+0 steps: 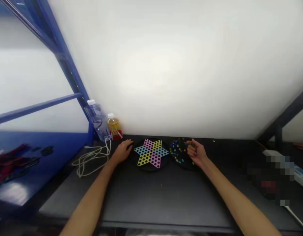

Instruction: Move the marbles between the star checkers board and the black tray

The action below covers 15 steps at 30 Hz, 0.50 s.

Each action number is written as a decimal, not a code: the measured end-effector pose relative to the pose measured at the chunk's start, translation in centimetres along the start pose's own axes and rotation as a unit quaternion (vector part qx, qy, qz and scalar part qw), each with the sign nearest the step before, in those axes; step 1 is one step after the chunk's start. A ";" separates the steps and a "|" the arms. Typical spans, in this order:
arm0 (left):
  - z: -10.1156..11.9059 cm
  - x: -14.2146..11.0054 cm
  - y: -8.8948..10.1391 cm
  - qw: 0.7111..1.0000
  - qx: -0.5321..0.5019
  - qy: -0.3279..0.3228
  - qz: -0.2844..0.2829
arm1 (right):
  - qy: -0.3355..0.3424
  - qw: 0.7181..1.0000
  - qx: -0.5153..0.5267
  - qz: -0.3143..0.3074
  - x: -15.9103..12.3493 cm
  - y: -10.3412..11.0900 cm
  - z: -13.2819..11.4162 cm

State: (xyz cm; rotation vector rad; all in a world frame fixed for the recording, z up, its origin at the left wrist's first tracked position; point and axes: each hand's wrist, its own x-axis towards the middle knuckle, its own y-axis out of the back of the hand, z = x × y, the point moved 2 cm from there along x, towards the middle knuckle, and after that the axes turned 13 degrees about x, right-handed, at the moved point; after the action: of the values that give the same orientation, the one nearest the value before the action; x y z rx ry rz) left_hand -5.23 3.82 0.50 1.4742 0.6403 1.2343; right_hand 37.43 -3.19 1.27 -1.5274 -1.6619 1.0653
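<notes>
A Chinese checkers board (151, 152), a six-pointed star in pink, yellow and light blue with dark holes, lies on a round black base. Just left of it, my left hand (123, 150) rests on the dark tabletop with its fingers stretched out, holding nothing. To the board's right is a round black tray (188, 165) with many small coloured pieces in it. Over that tray's right side my right hand (196, 152) has its fingers curled in; whatever they hold, if anything, is too small to tell.
A tangled white cable (93, 156) lies on the black table (161, 203), left of my left hand. Behind it stand a clear bottle (98, 121) and a bottle with red liquid (114, 127). One small yellow bit (214, 141) lies at the back right. Blue frame bars (67, 65) rise at left.
</notes>
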 end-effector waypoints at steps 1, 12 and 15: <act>0.0 0.0 0.0 1.000 -0.002 0.001 0.000 | -0.001 1.000 0.004 -0.001 0.0 0.0 0.0; 0.0 0.1 0.2 1.000 0.005 0.000 -0.001 | 0.065 0.991 0.043 0.113 0.3 0.8 -1.6; 0.0 0.1 0.2 1.000 0.003 0.002 -0.002 | 0.088 0.984 0.043 0.147 0.2 1.3 -2.4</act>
State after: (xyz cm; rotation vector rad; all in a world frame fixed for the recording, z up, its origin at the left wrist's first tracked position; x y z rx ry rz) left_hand -5.19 3.88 0.70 1.4752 0.6504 1.2346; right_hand 40.11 -2.62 1.23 -1.7913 -1.2817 1.1003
